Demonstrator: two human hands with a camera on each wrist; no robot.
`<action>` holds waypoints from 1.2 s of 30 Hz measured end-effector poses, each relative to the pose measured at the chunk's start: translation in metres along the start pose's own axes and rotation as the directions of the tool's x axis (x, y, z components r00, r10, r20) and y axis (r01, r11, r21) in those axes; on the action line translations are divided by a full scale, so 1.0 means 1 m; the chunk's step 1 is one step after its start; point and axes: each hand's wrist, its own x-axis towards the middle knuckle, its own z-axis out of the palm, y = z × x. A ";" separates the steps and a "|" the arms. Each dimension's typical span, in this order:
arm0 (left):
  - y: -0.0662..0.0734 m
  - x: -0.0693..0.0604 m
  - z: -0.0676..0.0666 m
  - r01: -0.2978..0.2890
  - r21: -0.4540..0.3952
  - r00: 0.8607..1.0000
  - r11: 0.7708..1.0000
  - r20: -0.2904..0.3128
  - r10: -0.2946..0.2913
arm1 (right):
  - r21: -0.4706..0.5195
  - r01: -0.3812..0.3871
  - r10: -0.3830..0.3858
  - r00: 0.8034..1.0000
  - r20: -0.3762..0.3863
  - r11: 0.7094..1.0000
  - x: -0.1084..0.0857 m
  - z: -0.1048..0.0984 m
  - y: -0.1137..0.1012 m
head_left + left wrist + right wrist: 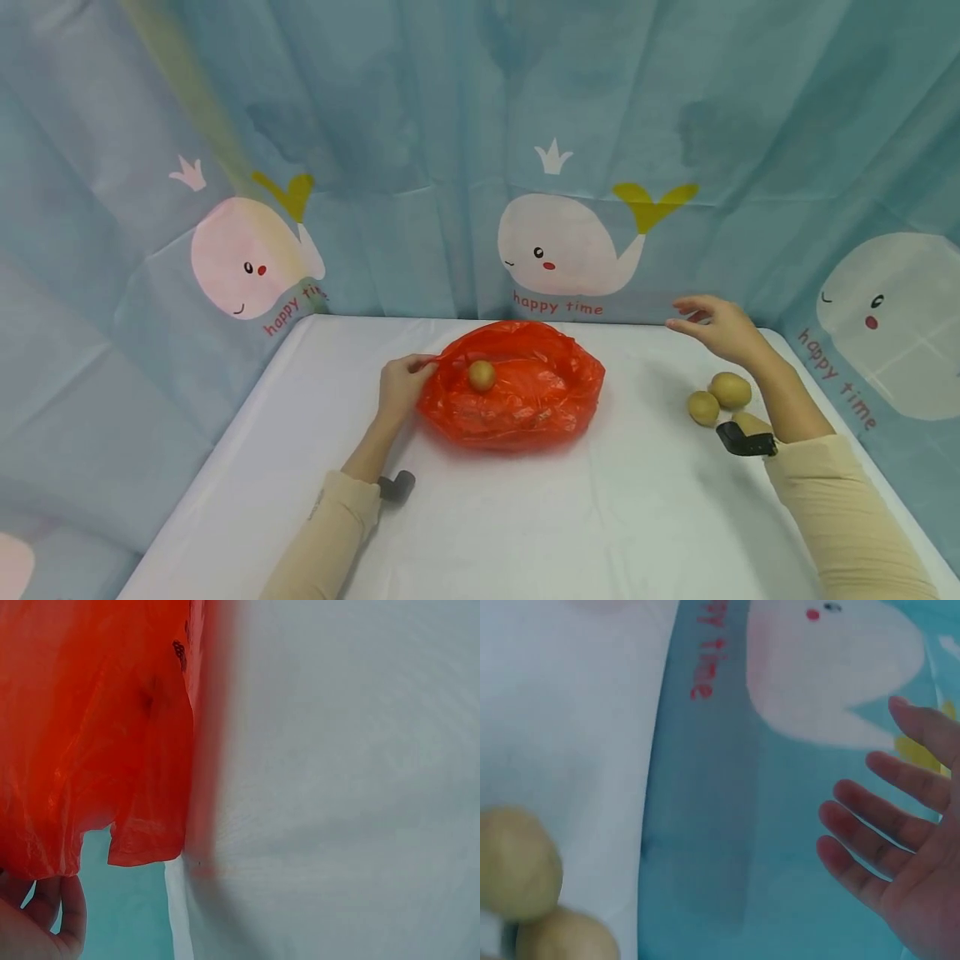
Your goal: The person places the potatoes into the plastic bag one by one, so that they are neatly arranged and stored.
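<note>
A red plastic bag (517, 408) lies on the white table with its mouth spread, and a round yellow-brown potato (482, 376) shows at its left part. The left hand (402, 385) pinches the bag's left edge; the left wrist view has its fingers (71, 907) at the rim of the red plastic (97, 735). Above the table at the right, the right hand (722, 327) is raised and empty, its fingers spread in the right wrist view (907, 825). Below it lie several potatoes (731, 390), two of them blurred in the right wrist view (517, 862).
Blue curtains with white whales (570, 246) hang behind and beside the white table (525, 525). Dark devices are strapped at both wrists, the right one (746, 439) partly in front of a potato.
</note>
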 end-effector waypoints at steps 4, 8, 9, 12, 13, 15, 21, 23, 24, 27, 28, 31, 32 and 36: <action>-0.002 0.000 -0.001 -0.009 0.001 1.000 1.000 0.000 0.009 | -0.005 -0.032 0.032 0.999 0.004 0.999 -0.007 -0.008 0.018; -0.004 0.000 0.000 -0.035 0.007 0.999 0.999 -0.007 0.035 | -0.019 -0.064 0.064 0.998 0.000 0.998 -0.017 -0.013 0.037; -0.004 0.000 0.001 -0.035 0.006 0.999 0.999 -0.008 0.035 | -0.027 -0.068 0.068 0.998 0.000 0.997 -0.019 -0.013 0.040; -0.004 -0.001 0.001 -0.030 0.006 0.999 1.000 -0.013 0.030 | -0.037 -0.079 0.079 0.997 0.000 0.996 -0.025 -0.011 0.049; -0.003 -0.001 0.001 -0.026 0.002 1.000 1.000 -0.013 0.026 | -0.036 -0.081 0.081 0.997 -0.003 0.996 -0.026 -0.011 0.051; -0.003 0.000 0.002 -0.025 0.000 1.000 1.000 -0.012 0.025 | -0.029 -0.091 0.091 0.996 -0.015 0.995 -0.028 -0.010 0.057; -0.002 0.000 0.001 -0.017 0.001 1.000 1.000 -0.009 0.017 | -0.026 -0.136 0.136 0.991 -0.006 0.990 -0.033 -0.008 0.067; -0.001 0.000 0.000 -0.011 0.001 1.000 1.000 -0.009 0.011 | -0.023 -0.144 0.144 0.990 -0.003 0.989 -0.034 -0.007 0.068; 0.000 0.000 0.000 -0.009 -0.002 1.000 1.000 -0.009 0.009 | -0.023 -0.146 0.146 0.989 -0.003 0.989 -0.035 -0.007 0.069; 0.000 0.000 0.000 -0.010 0.001 1.000 1.000 -0.006 0.010 | -0.016 -0.146 0.146 0.989 -0.010 0.989 -0.037 -0.005 0.073; 0.000 0.001 0.000 -0.011 0.001 1.000 1.000 -0.004 0.011 | -0.014 -0.147 0.147 0.989 -0.012 0.989 -0.037 -0.005 0.075; -0.001 0.001 0.001 -0.006 -0.003 1.000 1.000 0.003 0.006 | -0.011 -0.158 0.158 0.987 -0.010 0.987 -0.039 -0.003 0.079; -0.001 0.001 0.001 -0.004 -0.006 1.000 1.000 0.003 0.004 | -0.013 -0.164 0.164 0.986 -0.009 0.986 -0.039 -0.002 0.081; -0.003 0.002 0.002 0.006 -0.010 1.000 1.000 0.003 -0.006 | -0.016 -0.185 0.186 0.983 0.012 0.983 -0.040 0.001 0.086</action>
